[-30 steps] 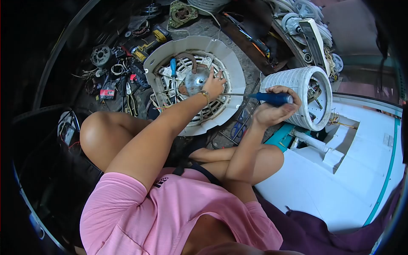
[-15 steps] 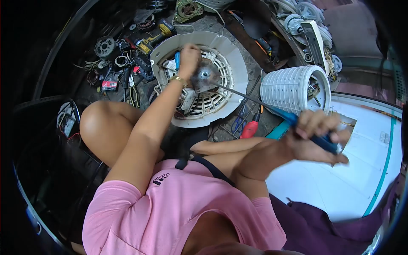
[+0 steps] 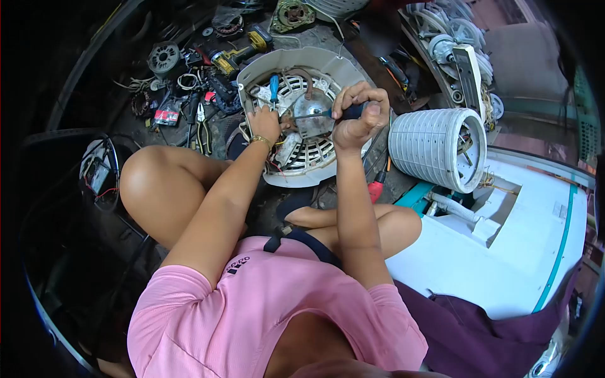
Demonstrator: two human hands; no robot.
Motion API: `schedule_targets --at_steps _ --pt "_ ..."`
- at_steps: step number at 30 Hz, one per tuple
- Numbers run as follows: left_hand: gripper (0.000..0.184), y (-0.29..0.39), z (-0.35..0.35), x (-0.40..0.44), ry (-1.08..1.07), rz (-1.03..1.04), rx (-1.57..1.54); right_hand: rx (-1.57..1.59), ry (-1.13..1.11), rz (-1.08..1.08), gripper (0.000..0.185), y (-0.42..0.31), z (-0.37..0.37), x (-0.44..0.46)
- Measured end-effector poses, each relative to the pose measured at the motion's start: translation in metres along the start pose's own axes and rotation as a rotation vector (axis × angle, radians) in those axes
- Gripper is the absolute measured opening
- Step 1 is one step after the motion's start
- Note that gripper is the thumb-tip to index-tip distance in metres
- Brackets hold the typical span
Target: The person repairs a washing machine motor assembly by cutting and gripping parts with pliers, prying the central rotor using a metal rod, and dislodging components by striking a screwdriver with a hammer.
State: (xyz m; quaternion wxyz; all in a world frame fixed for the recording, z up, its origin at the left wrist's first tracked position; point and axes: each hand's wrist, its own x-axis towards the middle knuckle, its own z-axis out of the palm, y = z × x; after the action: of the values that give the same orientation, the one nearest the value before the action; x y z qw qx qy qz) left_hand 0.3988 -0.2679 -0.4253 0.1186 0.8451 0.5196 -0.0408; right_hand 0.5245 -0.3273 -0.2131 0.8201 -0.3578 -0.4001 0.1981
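Observation:
My right hand [image 3: 359, 116] is closed around the dark blue handle of a screwdriver [image 3: 320, 114]. Its metal shaft points left across a shiny domed metal part [image 3: 309, 129]. That part sits in the middle of an off-white round plastic tub base [image 3: 296, 179] with ribbed slots. At the left of the dome, my left hand [image 3: 263, 123] is closed beside the shaft's far end. What its fingers hold is hidden. Just above the left hand, a second screwdriver with a bright blue handle [image 3: 274, 87] stands in the tub base.
A white perforated basket [image 3: 422, 148] lies on its side at right, by a white panel [image 3: 498, 271] with a cutout. A red-handled tool [image 3: 376, 191] lies nearby. Pliers [image 3: 201, 129], a yellow drill [image 3: 233, 58] and loose parts crowd the floor at left. White pulleys [image 3: 444, 47] are piled back right.
My right hand has swung left with the screwdriver, from over the white panel to the tub base. My left hand has come down and left, uncovering the blue-handled screwdriver.

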Motion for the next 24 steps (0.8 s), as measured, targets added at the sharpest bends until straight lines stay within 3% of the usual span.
schedule_targets --at_steps 10,13,20,23,24 --pt "0.036 -0.001 0.008 0.005 -0.039 -0.012 -0.134 0.031 -0.039 0.043 0.047 0.010 -0.004 0.001" --pt "0.036 -0.003 0.012 0.005 -0.018 -0.001 -0.134 0.008 -0.194 0.043 0.049 0.008 0.002 -0.007" --pt "0.033 -0.004 0.016 0.007 -0.060 0.001 -0.152 0.154 -0.293 0.202 0.034 0.010 0.003 0.002" --pt "0.030 -0.009 0.017 0.017 -0.210 -0.029 -0.159 -0.544 -0.096 -0.151 0.027 0.021 0.018 0.018" --pt "0.031 -0.011 0.016 0.021 -0.278 -0.044 -0.162 -0.553 -0.047 -0.103 0.021 0.014 0.025 0.014"
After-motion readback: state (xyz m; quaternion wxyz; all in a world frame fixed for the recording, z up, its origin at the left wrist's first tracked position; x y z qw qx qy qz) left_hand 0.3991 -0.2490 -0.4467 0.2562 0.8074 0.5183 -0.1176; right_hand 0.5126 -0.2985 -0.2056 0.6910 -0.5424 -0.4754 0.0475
